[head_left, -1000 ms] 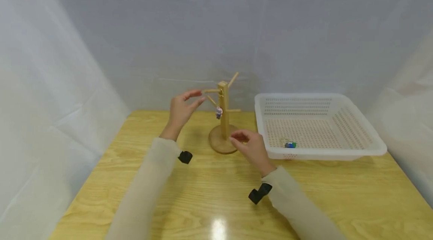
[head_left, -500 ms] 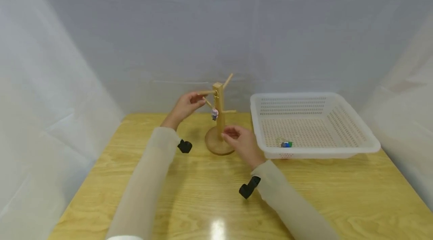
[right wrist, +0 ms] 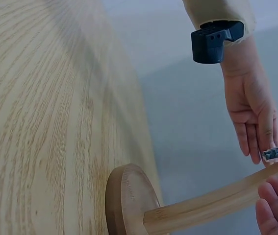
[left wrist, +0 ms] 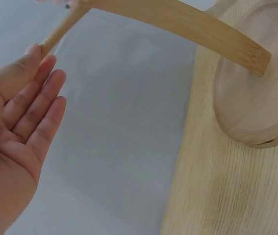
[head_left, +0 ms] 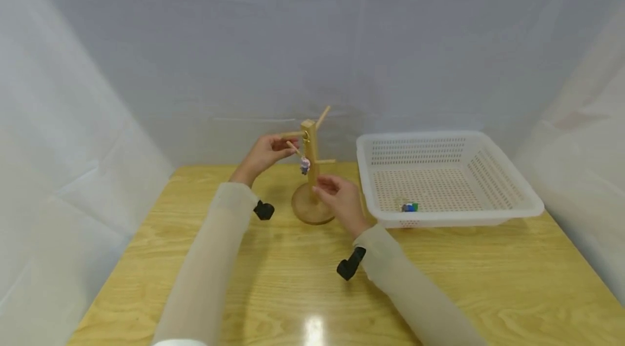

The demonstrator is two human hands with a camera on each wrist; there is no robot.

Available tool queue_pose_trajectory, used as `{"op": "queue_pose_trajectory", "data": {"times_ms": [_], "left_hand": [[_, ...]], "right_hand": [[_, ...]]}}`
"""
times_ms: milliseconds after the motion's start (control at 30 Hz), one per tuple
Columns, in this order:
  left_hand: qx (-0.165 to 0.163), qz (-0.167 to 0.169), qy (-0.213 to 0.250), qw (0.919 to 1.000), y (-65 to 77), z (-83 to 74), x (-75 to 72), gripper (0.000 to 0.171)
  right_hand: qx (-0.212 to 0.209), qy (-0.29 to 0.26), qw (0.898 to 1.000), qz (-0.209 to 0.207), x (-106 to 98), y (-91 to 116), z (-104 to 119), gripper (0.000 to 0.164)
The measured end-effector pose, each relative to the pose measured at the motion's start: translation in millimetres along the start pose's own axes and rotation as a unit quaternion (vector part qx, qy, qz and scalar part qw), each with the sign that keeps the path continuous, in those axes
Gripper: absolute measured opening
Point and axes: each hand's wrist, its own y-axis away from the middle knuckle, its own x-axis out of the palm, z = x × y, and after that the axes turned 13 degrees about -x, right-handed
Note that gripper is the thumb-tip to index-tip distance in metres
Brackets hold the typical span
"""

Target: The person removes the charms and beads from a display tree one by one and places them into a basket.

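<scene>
A wooden peg stand [head_left: 312,172] with a round base stands upright on the table. From one of its upper pegs hangs a small keychain figure [head_left: 305,166], pink and white above and dark below, on a gold-coloured ring and chain. My left hand [left wrist: 18,112] pinches the end of a peg [left wrist: 58,36] between thumb and index finger; its other fingers stretch out. At the lower post, my right hand [head_left: 342,199] curves its thumb and fingers about the wood. In the right wrist view the post [right wrist: 207,203] runs up between thumb and fingers, whose contact is partly hidden.
A white perforated plastic basket [head_left: 488,215] stands to the right of the stand. Inside, near its front wall, lies a small blue and green keychain [head_left: 410,207]. Behind the wooden table [head_left: 293,270] hangs a pale curtain [head_left: 234,64].
My left hand has moved in from beside the stand to a peg's end. My right hand has moved left to the post. The head view has shifted slightly.
</scene>
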Motion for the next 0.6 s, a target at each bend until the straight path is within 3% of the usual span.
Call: {"op": "queue_pose_trajectory", "data": {"times_ms": [433, 600], "left_hand": [[-0.053, -0.012, 0.001, 0.9985, 22.5, -6.9, 1.1, 0.027], [-0.071, -0.016, 0.004, 0.9974, 30.7, -7.4, 2.3, 0.028]], "right_hand": [[-0.002, -0.020, 1.000, -0.010, -0.1, -1.9, 4.5, 0.026], [0.009, -0.041, 0.999, -0.002, -5.9, -0.6, 33.1, 0.027]]}}
